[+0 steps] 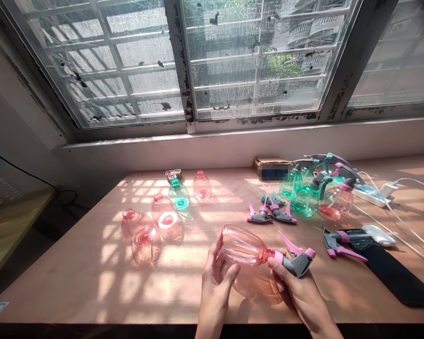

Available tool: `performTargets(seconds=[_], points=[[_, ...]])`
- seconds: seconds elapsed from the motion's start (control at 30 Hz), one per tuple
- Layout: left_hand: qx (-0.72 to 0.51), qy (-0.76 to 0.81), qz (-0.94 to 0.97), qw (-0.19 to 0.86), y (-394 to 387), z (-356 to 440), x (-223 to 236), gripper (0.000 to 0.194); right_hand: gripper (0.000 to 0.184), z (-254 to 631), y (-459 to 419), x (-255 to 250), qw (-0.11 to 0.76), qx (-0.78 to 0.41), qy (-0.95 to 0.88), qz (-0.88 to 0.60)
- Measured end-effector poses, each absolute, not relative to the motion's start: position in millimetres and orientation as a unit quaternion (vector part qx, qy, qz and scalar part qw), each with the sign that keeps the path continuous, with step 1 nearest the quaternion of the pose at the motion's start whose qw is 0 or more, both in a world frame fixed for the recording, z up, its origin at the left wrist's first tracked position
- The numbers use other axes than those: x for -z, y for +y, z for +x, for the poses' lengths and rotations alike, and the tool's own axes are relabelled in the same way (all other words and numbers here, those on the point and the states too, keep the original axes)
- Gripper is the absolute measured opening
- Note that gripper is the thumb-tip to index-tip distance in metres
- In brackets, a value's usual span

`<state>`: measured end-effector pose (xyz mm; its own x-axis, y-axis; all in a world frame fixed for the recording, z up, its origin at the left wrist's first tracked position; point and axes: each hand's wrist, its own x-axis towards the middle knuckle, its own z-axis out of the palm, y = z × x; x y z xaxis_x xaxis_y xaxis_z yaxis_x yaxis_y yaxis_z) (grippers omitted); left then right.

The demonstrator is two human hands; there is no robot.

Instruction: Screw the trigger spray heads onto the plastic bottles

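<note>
A clear pink spray bottle point(243, 245) lies tilted on its side above the near part of the table. My left hand point(217, 278) is closed round its base end. At the neck, my right hand point(289, 278) pinches the pink collar of a grey and pink trigger sprayer point(298, 261), which sits against the bottle's mouth. Whether it is fully screwed on, I cannot tell. Several loose trigger sprayers point(272, 212) lie beyond the hands. Another grey and pink trigger sprayer point(339, 240) rests to the right.
Open pink bottles point(139, 228) and a green bottle point(179, 195) stand at the left. Assembled spray bottles point(305, 197) cluster back right, near a cardboard box point(272, 168) and a power strip point(371, 194) with white cables. A black phone point(399, 275) lies at the right.
</note>
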<state>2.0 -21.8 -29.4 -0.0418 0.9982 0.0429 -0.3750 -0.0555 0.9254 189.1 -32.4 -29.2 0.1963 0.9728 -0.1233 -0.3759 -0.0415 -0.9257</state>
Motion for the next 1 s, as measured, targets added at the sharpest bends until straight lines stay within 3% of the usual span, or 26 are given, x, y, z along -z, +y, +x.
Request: performTargets(seconds=[0.27, 0.57, 1.0], points=[[-0.628, 0.421, 0.371, 0.538, -20, 6, 31, 0.068, 0.05, 187, -33, 31, 0.619, -0.548, -0.325, -0.46], [-0.625, 0.409, 0.366, 0.555, -23, 10, 21, 0.066, 0.04, 189, -35, 35, 0.618, -0.56, -0.323, -0.447], [-0.634, 0.427, 0.364, 0.532, -24, 10, 18, 0.065, 0.051, 186, -36, 32, 0.615, -0.555, -0.321, -0.459]])
